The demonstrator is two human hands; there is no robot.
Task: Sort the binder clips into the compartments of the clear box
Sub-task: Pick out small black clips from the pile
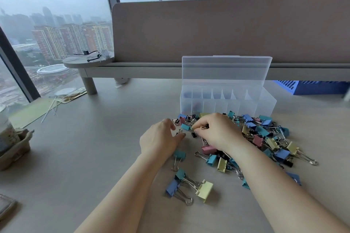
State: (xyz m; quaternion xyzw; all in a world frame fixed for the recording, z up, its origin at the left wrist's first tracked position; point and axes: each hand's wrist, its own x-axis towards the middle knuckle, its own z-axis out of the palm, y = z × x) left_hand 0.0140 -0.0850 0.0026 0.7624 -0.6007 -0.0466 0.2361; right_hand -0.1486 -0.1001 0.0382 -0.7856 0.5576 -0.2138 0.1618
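Two bare forearms reached in from the near edge over the table. Between them, closest of all, lay a loose cluster of three binder clips: a blue clip, a teal clip and a yellow clip, their wire handles crossing.

Farther in, the right hand was bent down over the near-left part of the pile of binder clips. Its fingers were curled and the fingertips were drawn together on a small clip with a coppery glint. Its wrist lay across pink, teal and black clips in the pile.

The left hand sat just left of it, at the pile's left edge. Its thumb and forefinger curved toward each other with a narrow gap between them. A wire loop showed in that gap, but I could not tell whether the fingers gripped it or only touched it. Another teal clip lay just beside the left wrist.

The pile spread to the right, in blue, teal, yellow, pink and black. It reached the front wall of the clear box on the far side. The box stood with its lid raised upright and a row of compartments exposed. Something dark showed dimly through the leftmost ones, too faint to name.
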